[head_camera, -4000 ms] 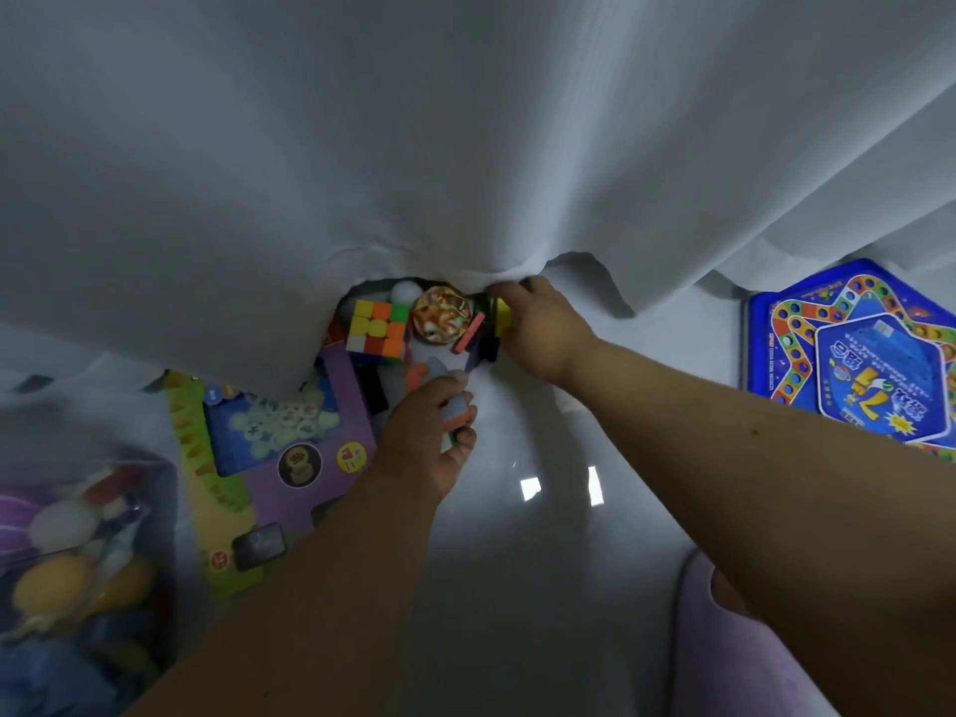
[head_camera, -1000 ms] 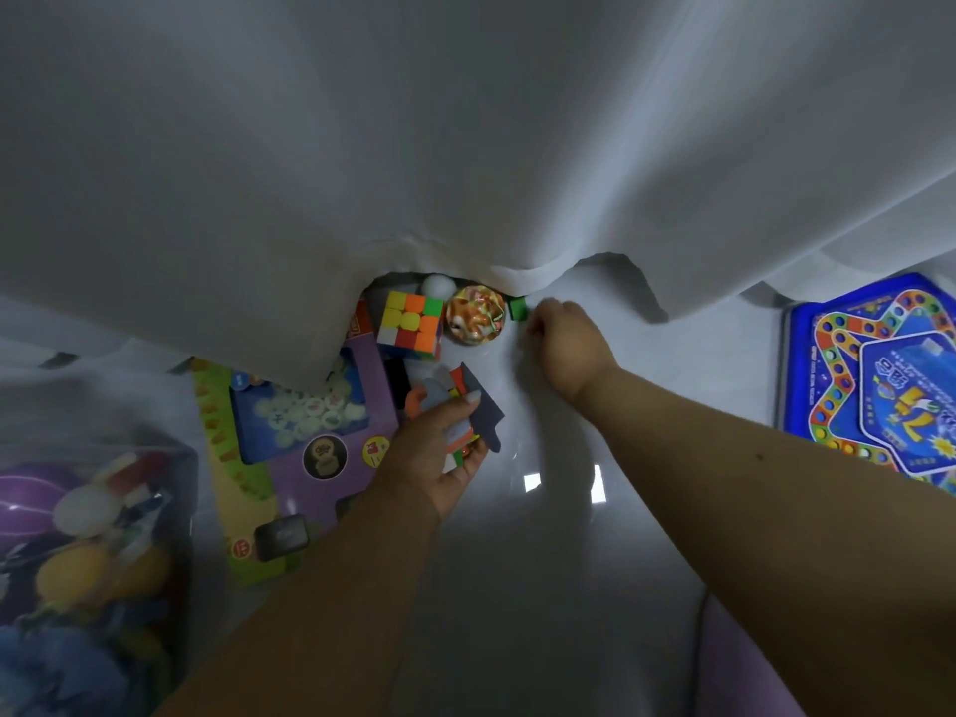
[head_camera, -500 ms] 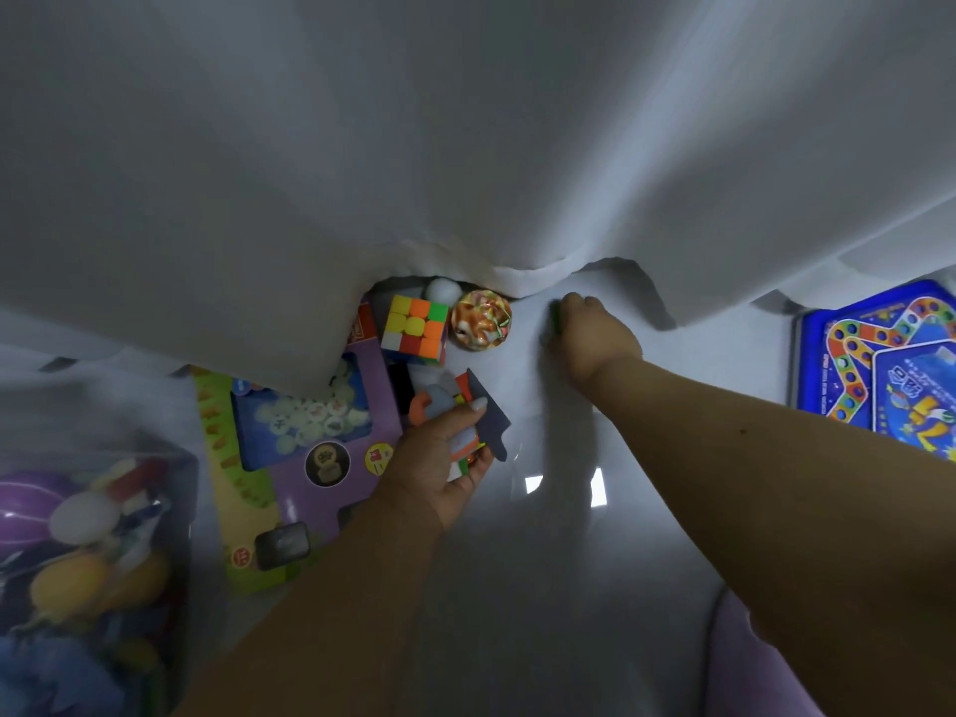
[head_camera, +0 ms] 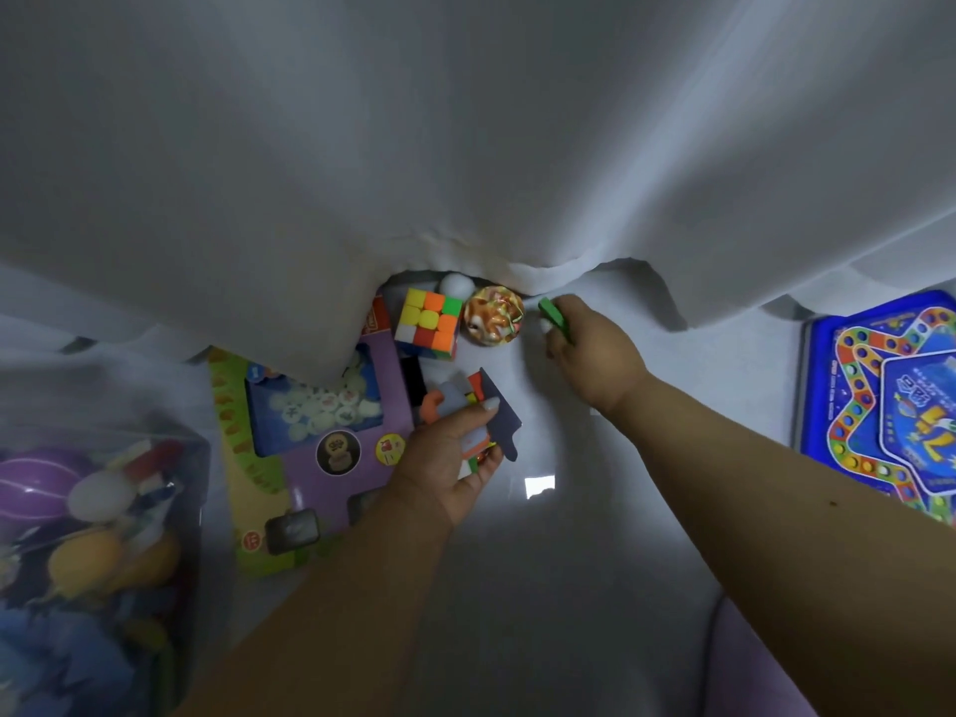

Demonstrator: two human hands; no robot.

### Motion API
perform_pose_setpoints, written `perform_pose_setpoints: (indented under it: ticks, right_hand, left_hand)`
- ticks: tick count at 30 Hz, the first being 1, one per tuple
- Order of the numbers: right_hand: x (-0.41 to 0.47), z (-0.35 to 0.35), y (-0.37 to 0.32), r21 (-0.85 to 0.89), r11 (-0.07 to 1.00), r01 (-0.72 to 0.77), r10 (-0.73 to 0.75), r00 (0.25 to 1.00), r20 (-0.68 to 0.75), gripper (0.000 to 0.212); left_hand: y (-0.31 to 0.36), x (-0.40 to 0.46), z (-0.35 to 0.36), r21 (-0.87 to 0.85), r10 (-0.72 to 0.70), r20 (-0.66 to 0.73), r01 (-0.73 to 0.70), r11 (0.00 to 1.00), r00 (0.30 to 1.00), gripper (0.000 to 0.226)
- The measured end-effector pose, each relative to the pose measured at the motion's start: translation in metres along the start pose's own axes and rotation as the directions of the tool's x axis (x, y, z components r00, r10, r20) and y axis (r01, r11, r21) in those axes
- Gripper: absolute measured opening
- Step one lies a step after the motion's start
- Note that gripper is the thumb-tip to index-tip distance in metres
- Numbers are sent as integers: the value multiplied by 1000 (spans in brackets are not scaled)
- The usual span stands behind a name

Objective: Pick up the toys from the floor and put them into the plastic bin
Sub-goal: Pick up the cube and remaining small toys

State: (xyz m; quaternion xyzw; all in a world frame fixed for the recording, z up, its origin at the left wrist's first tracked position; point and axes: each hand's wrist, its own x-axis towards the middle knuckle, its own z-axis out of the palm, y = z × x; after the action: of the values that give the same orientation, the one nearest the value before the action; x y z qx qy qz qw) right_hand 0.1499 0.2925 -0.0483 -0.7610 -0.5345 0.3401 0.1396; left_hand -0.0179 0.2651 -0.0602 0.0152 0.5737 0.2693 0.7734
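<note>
Lifted since a moment ago, the green block [head_camera: 553,315] sits pinched in my right hand [head_camera: 589,349]; my left hand [head_camera: 450,463] clutches small toy pieces [head_camera: 476,411].

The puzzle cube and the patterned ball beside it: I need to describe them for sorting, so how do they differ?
The puzzle cube is boxy with flat squares of yellow, orange, green and red; the patterned ball is round with orange and white swirls. The cube looks somewhat larger than the ball. Both lie on the floor at the curtain's edge, neither held.
</note>
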Motion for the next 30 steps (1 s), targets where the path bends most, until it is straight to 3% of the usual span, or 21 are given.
perform_pose_setpoints:
  ticks: [2,4,6,9,13,17,26,28,30]
  right_hand:
    - [3,-1,-11,-122,981,148,-154,987,-38,34]
    - [13,1,-24,-291,935,204,-206,978,25,42]
    - [22,3,-38,-434,881,191,-146,980,134,52]
    - [30,2,-58,-479,866,143,-32,972,231,56]
    - [30,5,-65,-370,921,121,-7,955,296,53]
    - [27,3,-56,-7,995,-100,97,951,292,40]
    - [-33,19,-29,-132,986,-106,137,958,250,49]
    - [-47,22,-25,-94,979,-182,200,943,264,51]
    - [-59,18,-25,112,927,-357,310,901,304,47]
  left_hand:
    - [0,-1,0,5,7,-21,-7,1000,1000,35]
    - [0,-1,-1,3,11,-35,-11,1000,999,37]
    - [1,-1,-2,3,-3,-37,3,1000,999,28]
    - [3,-1,-4,23,-17,-35,17,1000,999,17]
    - [5,-5,-4,43,-11,-43,13,999,999,14]
    - [5,-7,-7,20,-1,-56,2,1000,998,17]
    - [4,-38,-13,46,56,-65,-53,998,996,28]
    - [6,-51,-15,51,79,-64,-76,996,995,30]
    - [9,-64,-18,54,103,-66,-99,994,993,33]
